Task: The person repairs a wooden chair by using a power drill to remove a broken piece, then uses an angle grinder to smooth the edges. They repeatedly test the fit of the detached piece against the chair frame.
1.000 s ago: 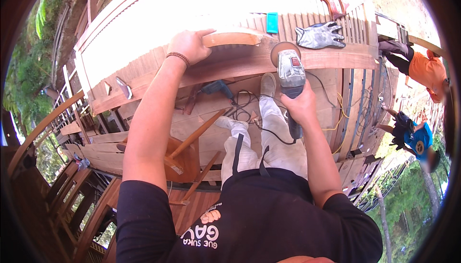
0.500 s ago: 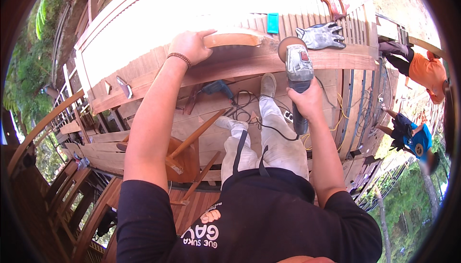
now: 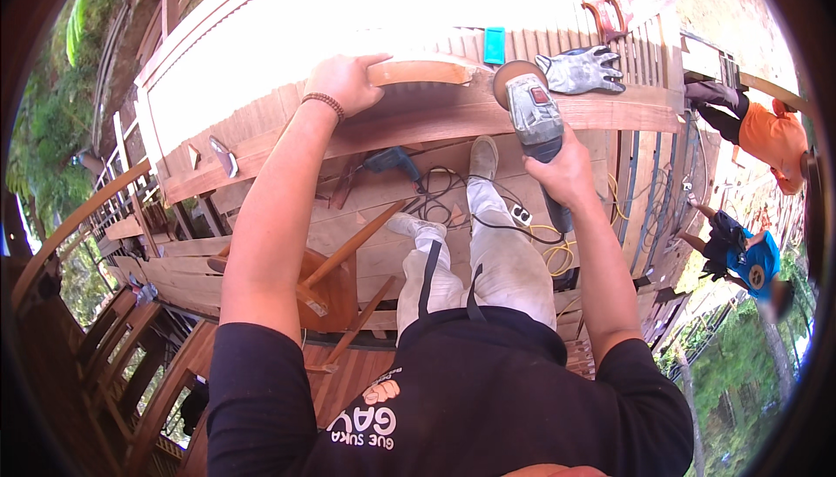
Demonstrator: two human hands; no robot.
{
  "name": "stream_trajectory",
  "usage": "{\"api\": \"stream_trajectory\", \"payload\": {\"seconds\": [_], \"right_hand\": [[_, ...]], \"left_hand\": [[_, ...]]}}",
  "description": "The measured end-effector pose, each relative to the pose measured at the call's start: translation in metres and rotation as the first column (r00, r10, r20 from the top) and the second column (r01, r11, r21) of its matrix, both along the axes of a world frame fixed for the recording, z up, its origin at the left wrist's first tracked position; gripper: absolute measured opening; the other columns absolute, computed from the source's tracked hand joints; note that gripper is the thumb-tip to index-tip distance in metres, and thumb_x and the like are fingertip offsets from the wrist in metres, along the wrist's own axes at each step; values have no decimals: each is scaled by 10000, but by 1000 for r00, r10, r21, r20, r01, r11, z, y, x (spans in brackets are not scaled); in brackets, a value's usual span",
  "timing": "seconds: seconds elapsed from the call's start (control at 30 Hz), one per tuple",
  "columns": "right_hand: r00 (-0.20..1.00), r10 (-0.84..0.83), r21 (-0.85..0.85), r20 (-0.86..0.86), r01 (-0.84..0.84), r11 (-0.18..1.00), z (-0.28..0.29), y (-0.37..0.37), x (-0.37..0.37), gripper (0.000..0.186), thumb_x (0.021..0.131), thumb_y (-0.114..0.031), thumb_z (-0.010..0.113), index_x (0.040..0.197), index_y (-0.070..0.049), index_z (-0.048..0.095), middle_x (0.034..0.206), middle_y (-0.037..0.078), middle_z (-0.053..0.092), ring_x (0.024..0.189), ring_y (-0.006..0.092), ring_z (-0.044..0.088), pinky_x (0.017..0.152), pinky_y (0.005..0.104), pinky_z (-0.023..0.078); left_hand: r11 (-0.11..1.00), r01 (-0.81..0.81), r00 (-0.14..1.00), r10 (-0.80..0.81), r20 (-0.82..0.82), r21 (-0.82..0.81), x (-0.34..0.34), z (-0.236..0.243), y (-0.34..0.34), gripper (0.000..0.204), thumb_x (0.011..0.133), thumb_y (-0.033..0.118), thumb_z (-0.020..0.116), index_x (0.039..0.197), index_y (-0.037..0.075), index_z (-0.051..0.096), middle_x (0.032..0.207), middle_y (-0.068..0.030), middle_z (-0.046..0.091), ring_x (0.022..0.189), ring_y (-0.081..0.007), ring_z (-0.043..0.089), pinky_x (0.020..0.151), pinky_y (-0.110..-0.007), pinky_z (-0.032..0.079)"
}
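My left hand (image 3: 342,90) grips the left end of a curved wooden piece (image 3: 425,71), its index finger stretched along the top. The piece lies on the slatted wooden bench (image 3: 418,122), close to its near edge. In my right hand (image 3: 562,168) is a grey angle grinder (image 3: 534,116), my fingers wrapped round its body. Its round brown disc (image 3: 515,82) is tilted and stands near the right end of the curved piece; whether they touch I cannot tell. A grey work glove (image 3: 585,70) lies just right of the disc.
A teal box (image 3: 495,45) and a handsaw handle (image 3: 607,17) rest farther back on the bench. Below lie a blue power drill (image 3: 392,162), black cords and a power socket (image 3: 520,214). A wooden stool (image 3: 335,290) lies at left. Two people are off to the right.
My right hand has shifted slightly right, and the grinder has tilted so its disc leans left, a little nearer the curved piece's end. My left hand has stayed in place.
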State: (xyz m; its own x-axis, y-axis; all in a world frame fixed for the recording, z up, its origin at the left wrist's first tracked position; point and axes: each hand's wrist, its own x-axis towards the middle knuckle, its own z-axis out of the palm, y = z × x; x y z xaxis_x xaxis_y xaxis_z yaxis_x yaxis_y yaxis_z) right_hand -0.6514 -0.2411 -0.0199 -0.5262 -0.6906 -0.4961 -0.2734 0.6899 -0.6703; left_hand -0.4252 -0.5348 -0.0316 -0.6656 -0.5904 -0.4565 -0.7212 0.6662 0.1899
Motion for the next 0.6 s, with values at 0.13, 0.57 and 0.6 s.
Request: {"api": "stream_trajectory", "payload": {"seconds": [0.13, 0.57, 0.6], "right_hand": [[1000, 27, 40, 5, -28, 999, -4, -5, -7, 654, 665, -260, 792, 1200, 40, 563, 990, 242, 705, 948, 366, 701, 854, 404, 537], [996, 81, 15, 43, -81, 997, 0, -14, -22, 635, 672, -239, 772, 1212, 29, 573, 1010, 241, 699, 974, 368, 694, 870, 405, 534], [994, 106, 3, 21, -107, 994, -1, -15, -24, 640, 669, -235, 772, 1217, 27, 571, 1022, 242, 697, 984, 367, 691, 874, 407, 532]], "left_hand": [[999, -20, 999, 19, -44, -25, 2, -4, 3, 510, 754, 249, 655, 1262, 286, 679, 945, -128, 737, 863, -299, 706, 823, -405, 578], [1000, -6, 1000, 6, -16, -27, 2, -1, 0, 506, 751, 248, 651, 1255, 285, 681, 953, -122, 740, 878, -289, 709, 830, -398, 579], [1000, -1, 1000, 1, -11, -31, 3, -3, 0, 509, 751, 247, 650, 1258, 286, 679, 956, -121, 740, 881, -287, 709, 831, -396, 578]]}}
